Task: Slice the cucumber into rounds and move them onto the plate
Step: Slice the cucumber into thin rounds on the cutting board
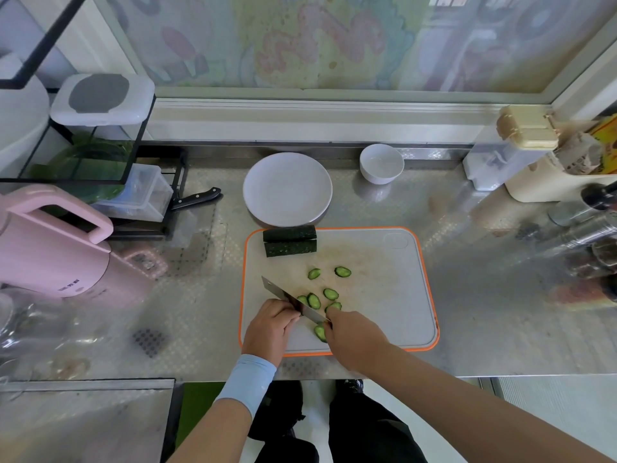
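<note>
An orange-rimmed cutting board lies on the steel counter. Two dark green cucumber pieces rest side by side at its far left corner. Several cut rounds are scattered mid-board, and one more round lies beside my right hand. My right hand grips the handle of a knife, whose blade slants up to the left. My left hand is curled tight against the blade, pressing down on a cucumber piece almost wholly covered by its fingers. The white plate stands empty just behind the board.
A small white bowl stands right of the plate. A second black-handled knife lies by a black rack at the left. A pink kettle stands front left, and containers and bottles crowd the right edge.
</note>
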Tool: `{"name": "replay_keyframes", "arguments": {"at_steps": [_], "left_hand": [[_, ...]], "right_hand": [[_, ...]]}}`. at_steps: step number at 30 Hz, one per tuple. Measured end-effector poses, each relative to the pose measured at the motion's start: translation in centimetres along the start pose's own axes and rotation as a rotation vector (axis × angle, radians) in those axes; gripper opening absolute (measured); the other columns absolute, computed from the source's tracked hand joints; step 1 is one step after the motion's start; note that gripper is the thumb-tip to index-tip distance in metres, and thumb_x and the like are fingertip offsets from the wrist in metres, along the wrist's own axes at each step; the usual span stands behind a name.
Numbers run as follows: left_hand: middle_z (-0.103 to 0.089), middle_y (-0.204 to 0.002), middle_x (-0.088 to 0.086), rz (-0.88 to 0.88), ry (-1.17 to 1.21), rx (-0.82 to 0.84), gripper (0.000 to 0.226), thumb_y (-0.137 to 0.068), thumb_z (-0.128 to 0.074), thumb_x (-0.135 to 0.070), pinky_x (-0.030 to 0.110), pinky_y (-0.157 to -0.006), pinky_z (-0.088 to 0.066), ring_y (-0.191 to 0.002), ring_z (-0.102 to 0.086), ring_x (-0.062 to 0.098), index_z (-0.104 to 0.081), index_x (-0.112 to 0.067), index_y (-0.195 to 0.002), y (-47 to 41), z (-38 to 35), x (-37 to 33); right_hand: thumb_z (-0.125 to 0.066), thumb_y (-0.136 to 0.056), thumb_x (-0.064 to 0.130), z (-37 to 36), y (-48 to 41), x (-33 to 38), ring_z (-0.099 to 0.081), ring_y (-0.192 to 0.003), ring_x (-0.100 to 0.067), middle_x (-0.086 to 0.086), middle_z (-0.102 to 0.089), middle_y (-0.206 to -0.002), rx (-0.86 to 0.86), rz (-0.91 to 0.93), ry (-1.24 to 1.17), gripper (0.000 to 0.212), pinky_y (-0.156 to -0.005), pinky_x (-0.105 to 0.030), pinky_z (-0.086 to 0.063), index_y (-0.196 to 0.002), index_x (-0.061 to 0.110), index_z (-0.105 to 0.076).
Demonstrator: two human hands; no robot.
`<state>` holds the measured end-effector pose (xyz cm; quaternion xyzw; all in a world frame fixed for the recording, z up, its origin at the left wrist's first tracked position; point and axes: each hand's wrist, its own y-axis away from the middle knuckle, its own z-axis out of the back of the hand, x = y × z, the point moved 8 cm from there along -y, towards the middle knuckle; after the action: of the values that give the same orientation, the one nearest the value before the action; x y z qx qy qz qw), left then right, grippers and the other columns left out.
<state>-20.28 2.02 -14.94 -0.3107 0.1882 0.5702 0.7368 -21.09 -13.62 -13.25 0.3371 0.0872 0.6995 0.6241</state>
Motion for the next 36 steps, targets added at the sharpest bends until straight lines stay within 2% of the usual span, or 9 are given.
{"name": "replay_keyframes", "arguments": {"at_steps": [5,8,11,13,19,25,30,32,36], "left_hand": [[-0.065,-0.089,-0.002,-0.005,-0.004,0.005,0.016,-0.085,-0.060,-0.019,0.017,-0.072,-0.045,-0.090,-0.056,0.012,-0.073,-0.012,-0.082,0.0,0.1,-0.3],[-0.064,-0.089,-0.003,-0.022,-0.016,0.002,0.019,-0.086,-0.058,-0.021,0.020,-0.069,-0.047,-0.090,-0.056,0.012,-0.074,-0.011,-0.081,0.0,0.3,-0.5],[-0.065,-0.089,-0.002,-0.024,-0.025,0.013,0.003,-0.082,-0.072,-0.009,0.020,-0.071,-0.047,-0.091,-0.056,0.013,-0.074,-0.010,-0.084,0.1,0.2,-0.5],[-0.065,-0.091,-0.001,-0.014,-0.029,0.031,0.011,-0.077,-0.077,-0.003,0.019,-0.072,-0.047,-0.091,-0.057,0.014,-0.075,-0.010,-0.085,0.1,0.1,-0.3],[-0.063,-0.092,-0.001,-0.042,-0.026,0.036,0.020,-0.089,-0.056,-0.019,0.021,-0.071,-0.049,-0.092,-0.057,0.015,-0.074,-0.010,-0.088,0.2,0.3,-0.2],[-0.064,-0.093,0.001,-0.034,-0.025,0.038,0.022,-0.089,-0.054,-0.018,0.022,-0.078,-0.045,-0.092,-0.054,0.015,-0.074,-0.009,-0.088,0.5,1.4,1.4],[-0.062,-0.097,-0.001,-0.030,-0.004,0.031,0.024,-0.088,-0.053,-0.019,0.019,-0.082,-0.044,-0.095,-0.053,0.014,-0.074,-0.009,-0.090,0.4,1.5,1.5],[-0.063,-0.096,0.001,-0.043,0.000,0.027,0.025,-0.088,-0.052,-0.020,0.017,-0.082,-0.043,-0.095,-0.053,0.014,-0.074,-0.008,-0.089,0.3,1.6,1.2],[-0.063,-0.096,0.000,-0.021,-0.003,0.042,0.025,-0.088,-0.052,-0.022,0.014,-0.080,-0.040,-0.095,-0.052,0.013,-0.074,-0.011,-0.089,0.6,1.7,1.3]], "right_hand": [[-0.036,-0.103,0.025,-0.7,-1.2,0.8,-0.047,-0.074,-0.027,-0.008,-0.056,-0.086,0.046,-0.035,-0.008,0.015,-0.064,-0.031,-0.037,-0.091,0.017,-0.041],[-0.036,-0.103,0.024,-1.0,-1.4,1.0,-0.045,-0.073,-0.027,0.001,-0.043,-0.072,0.048,-0.033,-0.029,0.013,-0.064,-0.031,-0.035,-0.092,0.017,-0.039],[-0.036,-0.102,0.024,-1.0,-1.5,0.9,-0.045,-0.074,-0.027,0.003,-0.038,-0.069,0.050,-0.029,-0.030,0.014,-0.063,-0.031,-0.034,-0.091,0.018,-0.038],[-0.036,-0.103,0.024,-0.9,-1.5,1.0,-0.045,-0.075,-0.027,-0.001,-0.043,-0.075,0.053,-0.029,-0.030,0.014,-0.063,-0.032,-0.034,-0.090,0.018,-0.038],[-0.036,-0.102,0.020,-1.2,-1.7,1.2,-0.048,-0.079,-0.027,-0.011,-0.054,-0.085,0.059,-0.035,-0.026,0.011,-0.066,-0.032,-0.035,-0.093,0.017,-0.041],[-0.031,-0.103,0.018,-2.3,-2.5,3.5,-0.048,-0.078,-0.027,0.003,-0.034,-0.070,0.015,-0.046,-0.056,0.022,-0.071,-0.035,-0.042,-0.110,0.009,-0.049],[-0.040,-0.098,0.006,-3.0,-2.2,3.6,-0.052,-0.088,-0.026,-0.005,-0.045,-0.098,0.017,-0.110,-0.112,0.025,-0.061,-0.030,-0.036,-0.120,0.006,-0.051],[-0.039,-0.098,0.011,-3.4,-2.1,3.1,-0.045,-0.072,-0.021,-0.002,-0.044,-0.088,-0.005,-0.139,-0.140,0.015,-0.055,-0.029,-0.032,-0.109,0.010,-0.050],[-0.037,-0.102,0.024,-3.1,-1.9,3.2,-0.047,-0.073,-0.026,-0.009,-0.062,-0.091,-0.024,-0.097,-0.095,0.012,-0.063,-0.031,-0.038,-0.092,0.019,-0.038]]}}
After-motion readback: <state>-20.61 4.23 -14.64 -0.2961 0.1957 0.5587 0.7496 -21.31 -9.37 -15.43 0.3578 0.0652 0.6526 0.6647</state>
